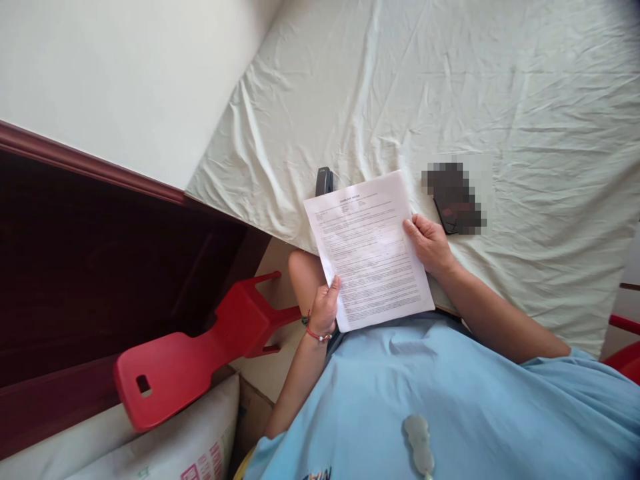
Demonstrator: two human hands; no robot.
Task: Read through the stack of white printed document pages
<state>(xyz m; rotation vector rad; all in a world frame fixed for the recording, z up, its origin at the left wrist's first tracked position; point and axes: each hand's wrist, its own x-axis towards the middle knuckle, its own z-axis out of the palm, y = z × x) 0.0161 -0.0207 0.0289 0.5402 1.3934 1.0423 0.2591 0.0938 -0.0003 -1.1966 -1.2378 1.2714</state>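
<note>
A printed paper sheet [373,257], tilted a little, is held above my lap; whether more sheets lie behind it I cannot tell. My left hand [325,308] grips its lower left edge, thumb on the front. At the upper right edge, my right hand [429,243] pinches the paper between thumb and fingers. Just beyond the top left corner lies a black stapler [324,180], its near end hidden by the paper. To the right of my right hand rests a dark, phone-like object [453,200], mostly blurred out.
A wrinkled pale cloth [500,100] covers the surface in front of me. A red plastic chair [200,360] stands at the left, beside dark wooden furniture [100,267]. White printed sacks [200,433] lie at lower left. Part of another red chair [625,360] shows at the right edge.
</note>
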